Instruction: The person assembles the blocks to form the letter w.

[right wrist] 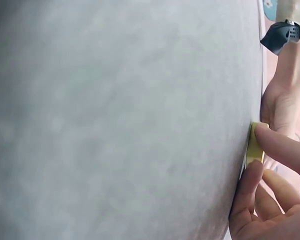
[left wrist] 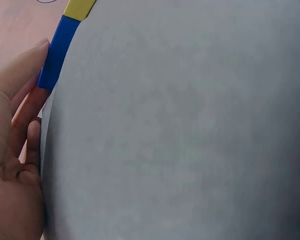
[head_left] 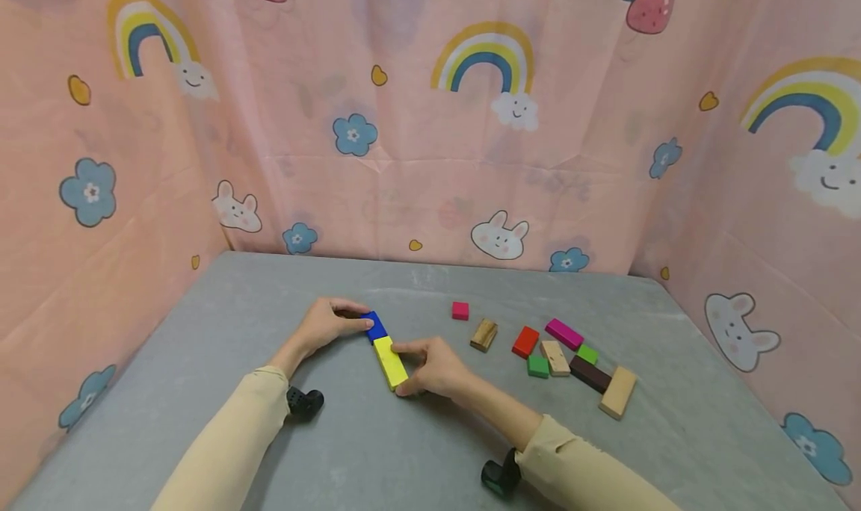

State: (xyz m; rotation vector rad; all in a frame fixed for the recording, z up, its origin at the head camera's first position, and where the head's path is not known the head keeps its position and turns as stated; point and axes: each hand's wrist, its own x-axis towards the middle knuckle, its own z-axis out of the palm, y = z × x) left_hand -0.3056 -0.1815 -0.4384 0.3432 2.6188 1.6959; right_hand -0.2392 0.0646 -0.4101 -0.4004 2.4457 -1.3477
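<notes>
On the grey table, a blue block [head_left: 375,327] and a longer yellow block [head_left: 390,363] lie end to end in a slanting line. My left hand [head_left: 329,323] holds the blue block at its far end, the thumb against its side and a finger at its end. With thumb and forefinger at opposite ends, my right hand [head_left: 433,369] grips the yellow block. In the left wrist view the blue block [left wrist: 57,52] meets the yellow block [left wrist: 80,7] end to end. The right wrist view shows the yellow block [right wrist: 254,148] between finger and thumb, partly hidden.
Right of my hands lie several loose blocks, among them a pink cube [head_left: 460,311], a striped wooden block [head_left: 483,335], a red block [head_left: 525,342], a dark brown block [head_left: 590,374] and a plain wooden block [head_left: 617,393]. A printed pink curtain [head_left: 417,182] stands behind the table.
</notes>
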